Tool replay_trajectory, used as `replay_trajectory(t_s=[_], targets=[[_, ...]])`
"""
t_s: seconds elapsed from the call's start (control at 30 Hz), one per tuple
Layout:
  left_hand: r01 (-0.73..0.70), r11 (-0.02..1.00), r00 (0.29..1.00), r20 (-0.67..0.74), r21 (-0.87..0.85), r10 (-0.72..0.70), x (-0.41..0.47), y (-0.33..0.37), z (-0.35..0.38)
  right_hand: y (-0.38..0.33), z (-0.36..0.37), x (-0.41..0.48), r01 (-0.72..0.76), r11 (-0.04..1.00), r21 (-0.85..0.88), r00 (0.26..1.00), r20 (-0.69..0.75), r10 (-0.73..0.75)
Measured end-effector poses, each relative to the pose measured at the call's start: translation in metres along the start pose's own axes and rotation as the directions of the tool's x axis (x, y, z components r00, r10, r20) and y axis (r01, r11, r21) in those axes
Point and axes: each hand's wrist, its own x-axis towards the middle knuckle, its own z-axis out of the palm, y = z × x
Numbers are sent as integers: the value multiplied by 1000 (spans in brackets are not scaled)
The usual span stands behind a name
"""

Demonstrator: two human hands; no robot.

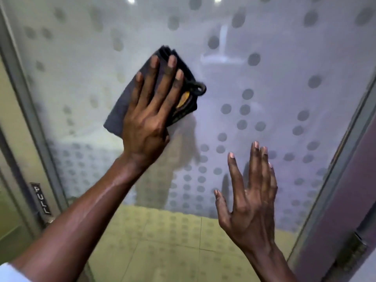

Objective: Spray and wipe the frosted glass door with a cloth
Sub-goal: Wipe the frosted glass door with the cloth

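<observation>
— What is the door itself looking like?

— The frosted glass door with its pattern of round grey dots (264,102) is filling most of the view, milky and smooth, standing in a dull grey metal frame (30,110). The bottom band of the pane is looking clear rather than frosted, and yellowish square floor tiles (162,237) are showing through it.

— And where is the cloth sitting?

— The folded dark grey cloth, soft and napped, with black stitched edging, a small black hanging loop and a yellow label (154,92), is lying flat against the glass, left of the pane's middle and in its upper half. The left hand (150,121) is lying on top of it with the palm down and the fingers spread, pressing it to the glass.

— What is the right hand doing?

— The right hand (248,200) is hovering lower and to the right, fingers extended and close together, thumb apart, holding nothing. Whether it is touching the glass, I cannot tell.

— Anything else on the frame?

— A small dark rectangular plate reading "PULL" in pale letters (40,198) is sitting on the left frame, low down.
</observation>
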Motion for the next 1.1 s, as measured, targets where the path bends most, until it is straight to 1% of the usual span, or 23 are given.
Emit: replay_trajectory(t_s=[0.07, 0.13, 0.23, 0.3, 0.37, 0.5, 0.57, 0.63, 0.77, 0.83, 0.93, 1.03, 1.1], targets=[[41, 999, 999, 18, -5, -41, -39, 1, 1, -5, 6, -1, -18, 999, -37, 1000, -7, 18], [63, 997, 997, 50, 36, -65, -83, -4, 5, -5, 10, -3, -17, 998, -57, 1000, 3, 17], [31, 997, 993, 114, 64, -39, -126, -21, 4, -2, 12, -4, -5, 997, -74, 1000, 10, 6], [-27, 999, 989, 147, 40, 21, -125, -34, -2, -4, 14, -3, -6, 997, -77, 1000, 4, 7], [-73, 997, 988, 139, 18, 70, -112, -46, -10, -7, 16, -3, -22, 997, -76, 999, -26, 20], [-142, 988, 983, 126, 55, 134, -78, -89, -22, -23, 20, 5, -90, 996, -13, 990, -107, 88], [-86, 995, 994, 73, 42, 83, -55, -115, -28, -39, 21, 10, -61, 998, -17, 990, -129, 58], [14, 1000, 1000, 21, 6, -14, -30, -133, -35, -57, 24, 15, 24, 1000, -3, 991, -128, -24], [113, 993, 994, -5, -34, -114, -20, -134, -38, -93, 33, 25, 125, 990, 58, 990, -68, -121], [153, 987, 988, -16, -53, -154, -40, -122, -32, -103, 39, 28, 147, 987, 58, 989, -39, -145], [198, 976, 980, 28, -87, -196, -101, -108, -22, -113, 50, 25, 128, 991, 48, 992, -21, -127], [207, 978, 973, 107, -20, -204, -164, -103, -18, -116, 58, 22, 102, 995, 13, 994, -31, -101], [170, 985, 975, 142, 9, -169, -179, -114, -21, -117, 62, 23, 93, 996, -9, 995, -40, -93]])
